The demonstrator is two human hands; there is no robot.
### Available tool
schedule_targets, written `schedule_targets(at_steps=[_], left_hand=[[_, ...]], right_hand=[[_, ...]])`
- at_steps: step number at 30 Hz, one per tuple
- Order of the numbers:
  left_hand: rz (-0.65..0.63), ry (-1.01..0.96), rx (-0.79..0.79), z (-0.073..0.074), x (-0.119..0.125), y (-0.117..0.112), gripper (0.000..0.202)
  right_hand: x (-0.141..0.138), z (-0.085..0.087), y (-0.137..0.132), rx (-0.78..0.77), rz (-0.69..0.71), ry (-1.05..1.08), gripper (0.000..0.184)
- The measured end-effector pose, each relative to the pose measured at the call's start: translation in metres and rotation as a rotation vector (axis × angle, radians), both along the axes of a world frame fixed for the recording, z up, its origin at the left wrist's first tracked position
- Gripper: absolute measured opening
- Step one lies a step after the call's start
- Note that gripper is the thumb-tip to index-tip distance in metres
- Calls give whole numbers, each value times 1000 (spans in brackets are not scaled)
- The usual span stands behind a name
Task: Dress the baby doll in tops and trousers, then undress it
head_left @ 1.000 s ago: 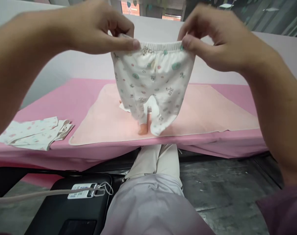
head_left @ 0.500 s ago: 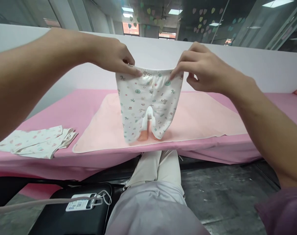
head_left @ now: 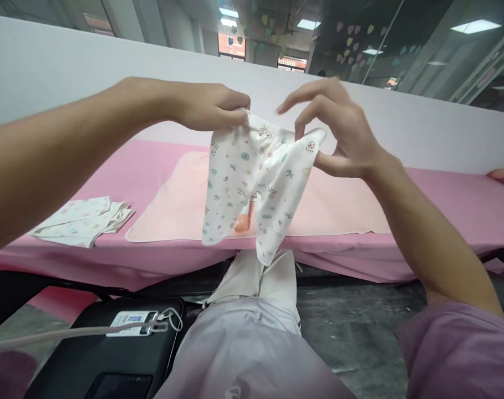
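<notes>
Small white baby pants [head_left: 272,177], printed with little animals and green dots, hang by the waistband above the table, their legs pointing down. My left hand [head_left: 218,108] is closed on the waistband's left corner. At the right corner, my right hand [head_left: 335,124] has its thumb and a bent finger on the cloth, while the index finger is raised off it. Behind the pants an orange-pink doll-like foot [head_left: 242,223] shows between the legs; whatever it belongs to is mostly hidden. A folded white printed garment [head_left: 83,221] lies on the left of the table.
A peach mat [head_left: 339,205] lies on the pink-covered table [head_left: 434,205], against a white partition [head_left: 60,72]. A black chair [head_left: 97,354] holds a white tag [head_left: 131,322] with a cord and a dark phone [head_left: 121,385]. Another orange-pink object [head_left: 501,175] sits far right.
The pants have tilted, with their right side turned and bunched toward my right hand. My right hand has shifted its grip, lifting its index finger. The view has moved slightly.
</notes>
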State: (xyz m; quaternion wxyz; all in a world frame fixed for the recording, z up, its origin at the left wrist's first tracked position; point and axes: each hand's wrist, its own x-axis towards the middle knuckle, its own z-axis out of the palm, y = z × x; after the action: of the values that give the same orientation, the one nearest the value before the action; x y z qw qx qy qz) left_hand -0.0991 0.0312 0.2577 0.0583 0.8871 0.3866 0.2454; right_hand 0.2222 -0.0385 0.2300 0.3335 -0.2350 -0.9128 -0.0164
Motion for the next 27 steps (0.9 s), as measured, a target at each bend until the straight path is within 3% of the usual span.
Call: schedule_targets(at_steps=[3,6,9,15,23,27], left_hand=[[-5,154,39,2,12,-22,31],[-40,55,38,-1,25,-38,33],[-108,-35,3,-9,31,-42,31],[-189,-235,-113,-25,34,-39,29],[-231,-479,-276,-35,31,-39,28],[-248,-519,-294,-38,29,-42,44]], right_hand=[[-16,-9,-4,-134,60,53,54],[-29,-13,-4,-186,-24,96,69],[-38,-13,-1,-176,-74,110,70],[-48,-13,10,-107,-158,25,68],[-51,-13,20,164,-264,49,68],[-51,-14,24,163,-341,61,64]])
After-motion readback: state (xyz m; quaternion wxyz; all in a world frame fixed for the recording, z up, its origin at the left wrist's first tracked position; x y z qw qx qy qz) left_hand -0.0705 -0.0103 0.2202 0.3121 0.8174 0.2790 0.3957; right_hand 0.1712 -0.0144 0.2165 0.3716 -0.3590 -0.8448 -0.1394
